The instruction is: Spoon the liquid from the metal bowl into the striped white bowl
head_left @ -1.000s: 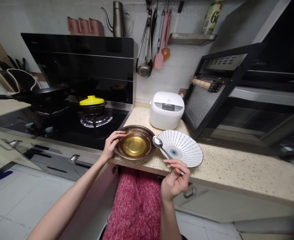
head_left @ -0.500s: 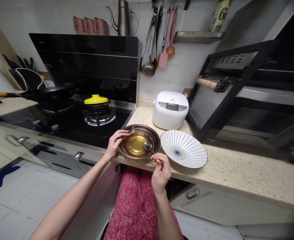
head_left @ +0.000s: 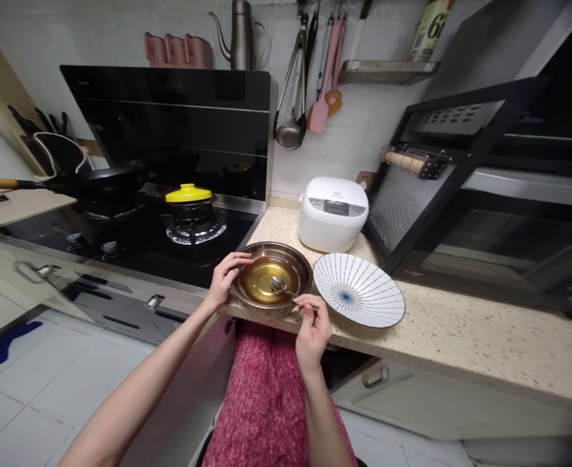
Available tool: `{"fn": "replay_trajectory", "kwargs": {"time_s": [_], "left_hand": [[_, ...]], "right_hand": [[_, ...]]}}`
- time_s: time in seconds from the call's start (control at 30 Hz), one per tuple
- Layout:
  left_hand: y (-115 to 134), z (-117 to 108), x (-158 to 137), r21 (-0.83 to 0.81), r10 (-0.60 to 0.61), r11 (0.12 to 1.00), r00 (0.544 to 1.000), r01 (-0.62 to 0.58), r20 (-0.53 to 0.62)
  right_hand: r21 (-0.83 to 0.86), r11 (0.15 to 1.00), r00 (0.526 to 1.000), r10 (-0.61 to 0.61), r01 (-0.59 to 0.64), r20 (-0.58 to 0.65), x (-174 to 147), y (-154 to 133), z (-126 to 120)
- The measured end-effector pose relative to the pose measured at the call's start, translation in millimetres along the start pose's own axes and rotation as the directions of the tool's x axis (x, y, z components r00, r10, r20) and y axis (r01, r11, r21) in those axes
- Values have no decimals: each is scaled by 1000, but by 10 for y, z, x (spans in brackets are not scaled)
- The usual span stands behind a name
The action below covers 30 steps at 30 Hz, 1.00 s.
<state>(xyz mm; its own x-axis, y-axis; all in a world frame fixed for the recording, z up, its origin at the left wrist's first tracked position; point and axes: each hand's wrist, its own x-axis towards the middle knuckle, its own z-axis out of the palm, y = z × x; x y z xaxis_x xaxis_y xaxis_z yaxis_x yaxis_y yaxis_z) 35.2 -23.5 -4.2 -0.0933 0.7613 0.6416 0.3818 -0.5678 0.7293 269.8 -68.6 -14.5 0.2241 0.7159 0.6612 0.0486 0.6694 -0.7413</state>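
A shallow metal bowl (head_left: 307,267) sits near the front edge of the counter with an amber, clear-looking liquid (head_left: 259,271) in it. My left hand (head_left: 224,280) grips the bowl's left rim, fingers laid over the edge and thumb lower on the outside. Pinched in my right hand (head_left: 314,334) is a metal spoon (head_left: 279,284), its head over the bowl's middle at the liquid. Part of the spoon's handle is hidden by my fingers. Just right of the bowl lies a white plate (head_left: 368,292) with dark radiating lines and a blue centre.
Behind the plate stands a white rice cooker (head_left: 333,217). To the left, a pot with a yellow lid (head_left: 187,193) is on the gas hob (head_left: 208,256), and a wok (head_left: 106,181) is farther left. Utensils such as a pink spatula (head_left: 320,115) hang on the wall.
The spoon head has moved left, from the right side of the bowl toward its middle. My right hand has shifted only slightly; my left hand keeps its place on the rim.
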Motion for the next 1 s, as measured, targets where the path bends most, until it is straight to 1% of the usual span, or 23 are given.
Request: {"fn": "replay_trajectory", "kwargs": {"time_s": [0.17, 0.3, 0.4, 0.63, 0.83, 1.0], "left_hand": [[-11, -2, 0, -1, 10, 1000, 1000, -10, 3], [-13, -1, -3, -18, 14, 1000, 1000, -14, 1], [-14, -2, -4, -23, 15, 1000, 1000, -15, -4], [-16, -8, -3, -28, 18, 999, 1000, -18, 2], [-24, -12, -2, -24, 25, 999, 1000, -25, 1], [-30, -5, -3, -23, 17, 1000, 1000, -17, -9]], "right_hand": [[78, 997, 998, 28, -24, -59, 11, 16, 2], [81, 997, 994, 4, 4, -108, 12, 12, -24], [77, 997, 992, -12, 21, -122, 10, -11, -48], [69, 994, 982, -69, 82, -174, 40, -117, -102], [15, 990, 961, -133, 140, -244, 72, -219, -199], [-76, 975, 923, -221, 208, -314, 122, -229, -318]]}}
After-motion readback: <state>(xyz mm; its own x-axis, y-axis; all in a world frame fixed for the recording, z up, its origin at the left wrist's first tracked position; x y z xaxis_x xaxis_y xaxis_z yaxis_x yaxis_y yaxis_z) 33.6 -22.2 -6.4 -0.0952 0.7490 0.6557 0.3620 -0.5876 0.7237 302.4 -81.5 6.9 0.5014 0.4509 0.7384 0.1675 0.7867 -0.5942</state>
